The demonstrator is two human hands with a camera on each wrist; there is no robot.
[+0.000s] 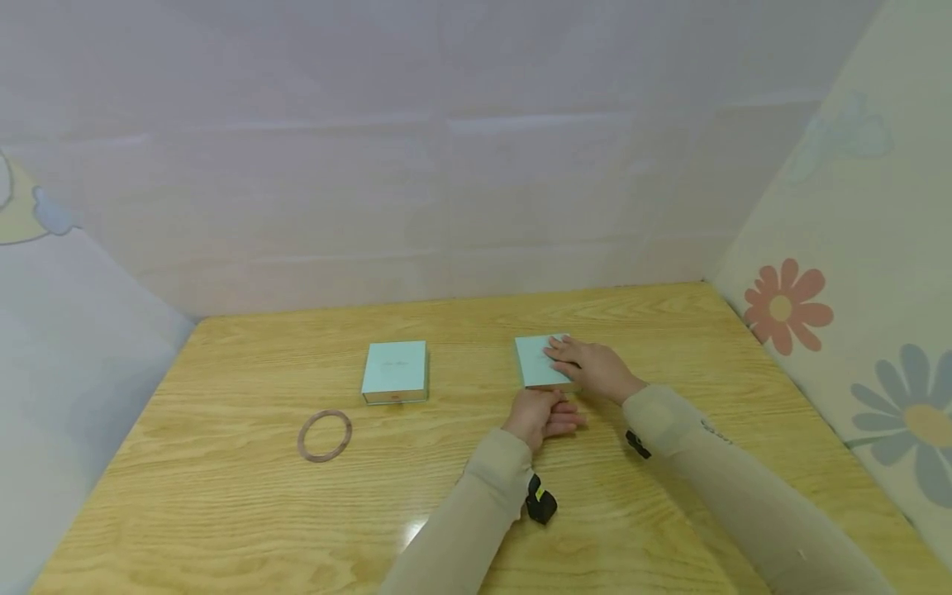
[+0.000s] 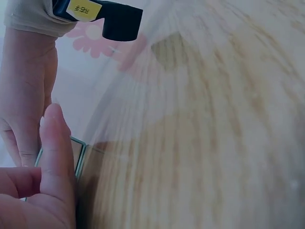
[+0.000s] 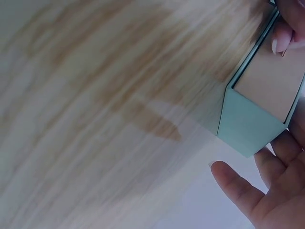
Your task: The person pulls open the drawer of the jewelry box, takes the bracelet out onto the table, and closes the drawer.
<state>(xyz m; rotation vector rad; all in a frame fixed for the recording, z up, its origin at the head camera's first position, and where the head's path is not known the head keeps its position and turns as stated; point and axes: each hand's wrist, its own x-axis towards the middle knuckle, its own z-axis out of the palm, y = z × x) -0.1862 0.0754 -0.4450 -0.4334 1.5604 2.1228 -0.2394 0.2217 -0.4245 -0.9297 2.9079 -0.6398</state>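
A pale mint box (image 1: 532, 360) with a beige front lies on the table. My right hand (image 1: 598, 370) rests on its lid, fingers spread and fairly straight. In the right wrist view, the thumb stands apart from the box's mint side (image 3: 252, 121). My left hand (image 1: 537, 417) is at the front of this box. Its thumb and index finger pinch a small pull tab (image 3: 284, 53) on the beige front (image 3: 271, 86); its other fingers extend to the right. The left wrist view shows only part of the box, behind the left hand.
A second mint box (image 1: 396, 368), with a small reddish tab on its front, stands to the left. Nearer the front lies a pinkish bangle-like ring (image 1: 325, 436). The wooden table (image 1: 297, 529) meets cloth walls at the back and sides.
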